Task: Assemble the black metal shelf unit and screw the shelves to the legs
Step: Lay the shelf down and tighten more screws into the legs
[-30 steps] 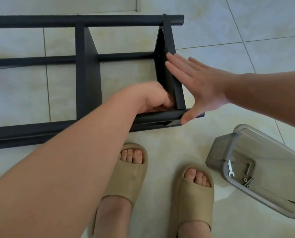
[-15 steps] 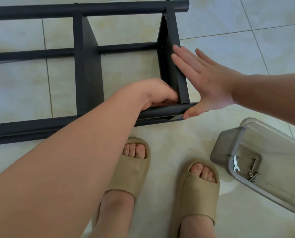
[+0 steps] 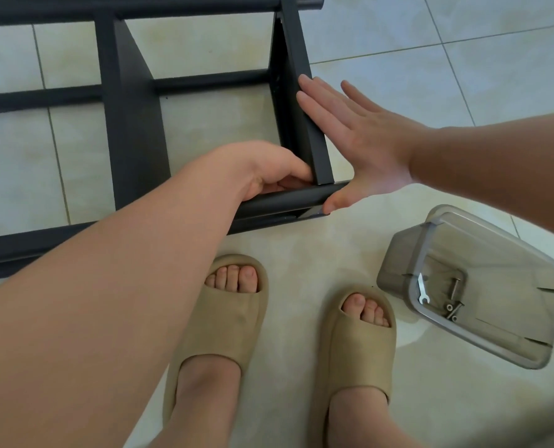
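The black metal shelf unit (image 3: 130, 130) lies on its side on the tiled floor, its legs running left to right. At its right end stands the end shelf panel (image 3: 304, 130), joined to the near leg (image 3: 288, 200). My right hand (image 3: 356, 143) presses flat against the outer face of that panel, fingers straight, thumb down at the leg's end. Inside the corner where panel and leg meet sits my left hand (image 3: 266, 169), its fingers curled; what they hold is hidden.
A clear plastic box (image 3: 482, 286) lies on the floor at the right, with a small wrench (image 3: 422, 291) and a few bolts (image 3: 454, 302) inside. My two feet in beige slippers (image 3: 227, 321) stand just in front of the shelf unit.
The view has shifted, so the shelf unit sits slightly higher in the frame. Both hands keep the same places at the corner of the panel and leg.
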### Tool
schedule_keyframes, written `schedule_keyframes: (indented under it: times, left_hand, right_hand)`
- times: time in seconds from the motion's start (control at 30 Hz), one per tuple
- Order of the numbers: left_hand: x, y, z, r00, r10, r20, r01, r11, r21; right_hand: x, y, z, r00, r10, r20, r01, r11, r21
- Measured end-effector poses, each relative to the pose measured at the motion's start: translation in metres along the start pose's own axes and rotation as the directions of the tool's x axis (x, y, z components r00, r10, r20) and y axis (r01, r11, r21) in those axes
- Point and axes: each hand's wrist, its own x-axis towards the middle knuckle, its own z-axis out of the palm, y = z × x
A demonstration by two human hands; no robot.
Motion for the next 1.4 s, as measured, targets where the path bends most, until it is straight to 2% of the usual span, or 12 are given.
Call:
schedule_keyframes:
  times: [0.27, 0.53, 0.73, 0.93, 1.13, 1.23, 1.4]
  left_hand:
    - [0.0016, -0.0010, -0.0046, 0.994, -0.029, 0.108, 0.034, 0.998, -0.049]
    - [0.0034, -0.0023, -0.0064, 0.989, -0.061, 0.132, 0.068, 0.997, -0.049]
    - [0.0020, -0.0029, -0.0083, 0.980, -0.025, 0.196, 0.041, 0.996, -0.078]
    - [0.0062, -0.0035, -0.0050, 0.994, -0.029, 0.101, 0.030, 1.000, 0.001]
    - [0.0032, -0.0025, -0.0080, 0.982, -0.041, 0.187, 0.059, 0.994, -0.096]
    - [0.0025, -0.0021, -0.0069, 0.979, -0.020, 0.201, 0.037, 0.996, -0.080]
    - [0.0055, -0.0027, -0.0051, 0.994, -0.038, 0.106, 0.036, 0.999, 0.020]
  right_hand:
    - [-0.0008, 0.0000, -0.0008, 1.000, 0.003, 0.002, -0.003, 1.000, -0.002]
    - [-0.0012, -0.0003, -0.0014, 1.000, 0.005, 0.004, -0.005, 1.000, -0.012]
    - [-0.0005, -0.0008, -0.0016, 1.000, 0.005, 0.004, -0.005, 1.000, -0.018]
    - [-0.0006, -0.0001, -0.0002, 1.000, 0.006, 0.000, -0.006, 1.000, -0.017]
    - [-0.0002, -0.0012, -0.0013, 1.000, 0.013, 0.003, -0.013, 1.000, -0.012]
    - [-0.0009, -0.0006, -0.0009, 1.000, 0.011, 0.001, -0.011, 1.000, -0.021]
    - [-0.0005, -0.0012, -0.0023, 1.000, 0.017, 0.012, -0.016, 0.999, -0.027]
